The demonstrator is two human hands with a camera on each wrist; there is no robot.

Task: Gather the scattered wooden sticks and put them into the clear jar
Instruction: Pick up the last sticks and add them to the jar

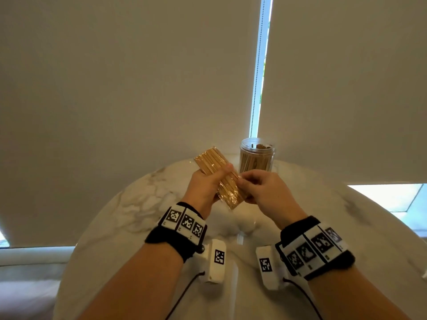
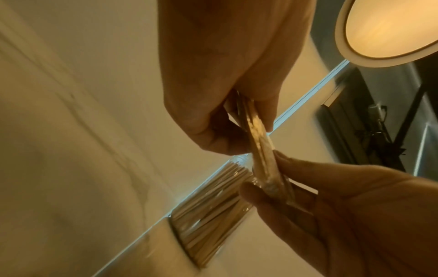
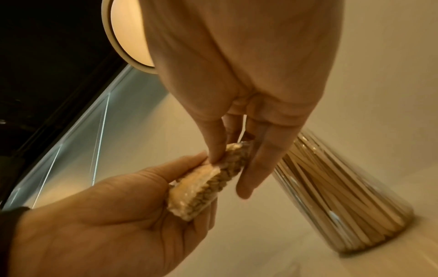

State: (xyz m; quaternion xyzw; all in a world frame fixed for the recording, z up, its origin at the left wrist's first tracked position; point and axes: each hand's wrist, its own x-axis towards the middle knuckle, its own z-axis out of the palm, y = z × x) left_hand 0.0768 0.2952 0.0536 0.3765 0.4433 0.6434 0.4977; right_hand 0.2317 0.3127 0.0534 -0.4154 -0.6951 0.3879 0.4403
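Daylight is admitted through a bright slit between the blinds (image 1: 258,65) in the dim, wide-angle-bent head view, while both wrist views are tinted amber by a round ceiling lamp (image 2: 388,28) and smeared by motion blur.

A home, most likely a dining corner. Beneath the hands lies a round marble-look table (image 1: 143,204); beyond them hang cream roller blinds (image 1: 129,77), and above them glows a round ceiling lamp (image 2: 388,28).

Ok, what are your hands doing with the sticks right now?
Left hand grips wrapped stick bundle. Right hand pinches its wrapper. Clear jar behind, open, already holding sticks. Nothing blocking.
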